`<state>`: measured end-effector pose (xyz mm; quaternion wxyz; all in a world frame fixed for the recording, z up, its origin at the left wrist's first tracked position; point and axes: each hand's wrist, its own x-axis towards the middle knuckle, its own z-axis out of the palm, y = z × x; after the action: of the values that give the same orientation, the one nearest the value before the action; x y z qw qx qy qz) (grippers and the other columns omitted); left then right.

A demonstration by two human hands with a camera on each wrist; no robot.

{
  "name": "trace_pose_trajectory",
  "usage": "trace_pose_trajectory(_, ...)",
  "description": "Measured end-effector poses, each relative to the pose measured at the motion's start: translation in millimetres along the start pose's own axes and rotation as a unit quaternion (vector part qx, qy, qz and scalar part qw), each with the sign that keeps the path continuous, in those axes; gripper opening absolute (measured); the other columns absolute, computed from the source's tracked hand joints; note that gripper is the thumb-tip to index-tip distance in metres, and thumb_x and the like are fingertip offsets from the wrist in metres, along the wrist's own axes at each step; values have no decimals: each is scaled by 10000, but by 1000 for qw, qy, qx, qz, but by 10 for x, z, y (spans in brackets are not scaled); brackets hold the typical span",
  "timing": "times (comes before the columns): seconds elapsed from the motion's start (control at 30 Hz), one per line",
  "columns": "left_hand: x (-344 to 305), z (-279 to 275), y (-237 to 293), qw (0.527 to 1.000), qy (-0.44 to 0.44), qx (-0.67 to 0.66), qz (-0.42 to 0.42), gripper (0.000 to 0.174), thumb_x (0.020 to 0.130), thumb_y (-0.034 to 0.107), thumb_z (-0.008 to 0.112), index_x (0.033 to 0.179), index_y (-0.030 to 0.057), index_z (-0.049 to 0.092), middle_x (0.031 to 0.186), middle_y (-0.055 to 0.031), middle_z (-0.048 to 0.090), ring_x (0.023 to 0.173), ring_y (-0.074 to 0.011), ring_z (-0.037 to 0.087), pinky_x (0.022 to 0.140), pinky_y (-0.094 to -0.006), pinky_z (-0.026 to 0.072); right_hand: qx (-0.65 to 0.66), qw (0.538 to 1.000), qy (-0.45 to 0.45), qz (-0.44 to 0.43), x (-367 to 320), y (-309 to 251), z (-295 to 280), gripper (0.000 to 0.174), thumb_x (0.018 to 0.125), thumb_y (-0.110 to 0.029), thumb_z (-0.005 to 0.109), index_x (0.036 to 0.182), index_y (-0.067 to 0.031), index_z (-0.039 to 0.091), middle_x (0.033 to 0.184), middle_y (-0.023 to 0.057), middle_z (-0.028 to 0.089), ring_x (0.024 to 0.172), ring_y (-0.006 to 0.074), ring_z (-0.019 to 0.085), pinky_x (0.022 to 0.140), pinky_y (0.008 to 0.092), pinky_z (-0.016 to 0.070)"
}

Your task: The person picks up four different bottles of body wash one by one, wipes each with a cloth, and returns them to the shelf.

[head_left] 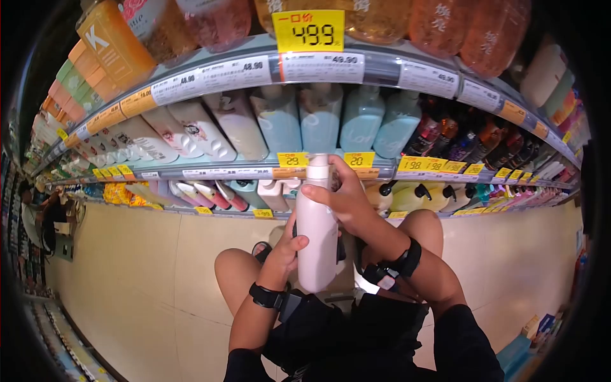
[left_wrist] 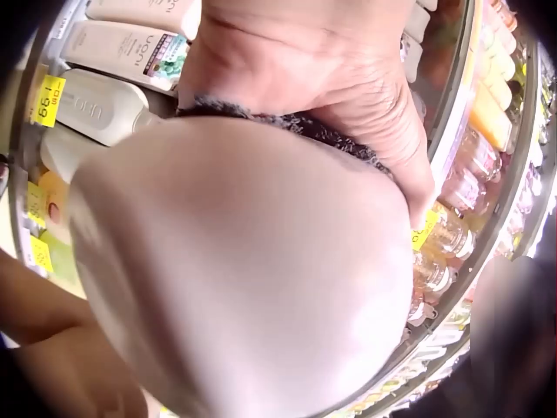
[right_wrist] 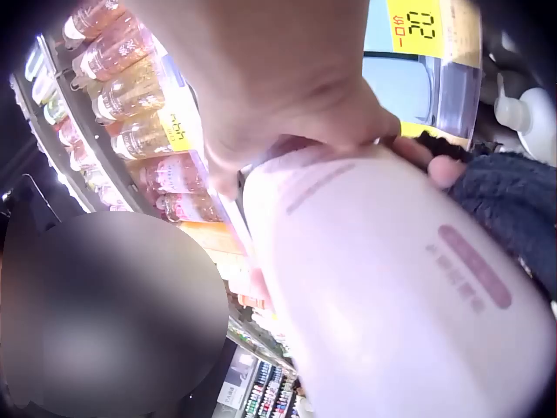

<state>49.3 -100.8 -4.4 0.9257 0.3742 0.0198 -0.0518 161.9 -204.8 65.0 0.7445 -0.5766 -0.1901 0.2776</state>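
Observation:
A pale pink pump bottle [head_left: 317, 245] with a white pump top [head_left: 317, 167] stands nearly upright in front of the person, between both hands. The left hand [head_left: 287, 249] grips its lower body from the left, thumb across the front. Higher up, the right hand [head_left: 338, 196] holds the bottle near its shoulder, with the thumb lying over the front. The bottle's rounded base [left_wrist: 252, 261] fills the left wrist view, below the left hand [left_wrist: 305, 65]. Small print and a pink label bar show on the bottle [right_wrist: 374, 279] in the right wrist view, under the right hand [right_wrist: 291, 109].
Shelves of bottles curve across the front. Blue pump bottles [head_left: 361, 121] stand on the middle shelf, above a lower row with yellow bottles [head_left: 410, 198]. A yellow price tag [head_left: 310, 30] hangs from the upper shelf edge. The person's knees [head_left: 423, 229] are bent over the tiled floor [head_left: 146, 274].

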Motion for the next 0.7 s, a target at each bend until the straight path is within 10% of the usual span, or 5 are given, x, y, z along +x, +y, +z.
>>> trace_pose_trajectory(0.17,-36,-135,51,992,-4,-104,77,940,601,465,761,1321,29,343,1175,-147,514,1037,-316,571,875,-413,505,-39,977,58,-202,-1,431,-208,429,750,-194,750,1060,-47,493,870,49,547,829,94,539,686,280,469)
trace_pose_trajectory(0.3,13,-152,133,969,91,-61,222,1031,576,515,750,1364,47,276,1276,-151,428,1134,-342,498,881,-459,496,-90,977,-174,87,-261,619,-435,387,763,-269,754,830,-77,425,829,26,524,732,46,456,574,229,390)
trace_pose_trajectory(0.47,97,-133,178,943,142,-27,301,1071,623,658,666,1389,58,221,1305,-148,398,1171,-358,448,913,-462,474,53,919,-212,328,-195,453,-266,671,768,-372,725,1219,4,400,1072,111,499,951,154,550,745,272,489)
trace_pose_trajectory(0.63,131,22,224,932,186,9,312,1091,613,712,655,1380,62,232,1302,-147,409,1186,-333,440,942,-451,449,191,920,-211,271,-270,641,-213,706,743,-326,740,1246,27,392,1106,119,505,1050,167,499,843,295,451)
trace_pose_trajectory(0.7,88,14,233,931,198,24,307,1071,625,700,666,1376,65,241,1301,-140,415,1192,-319,438,959,-446,436,-73,974,-179,122,-241,598,-281,689,715,-299,761,1217,33,426,1103,112,520,1034,183,512,828,304,455)
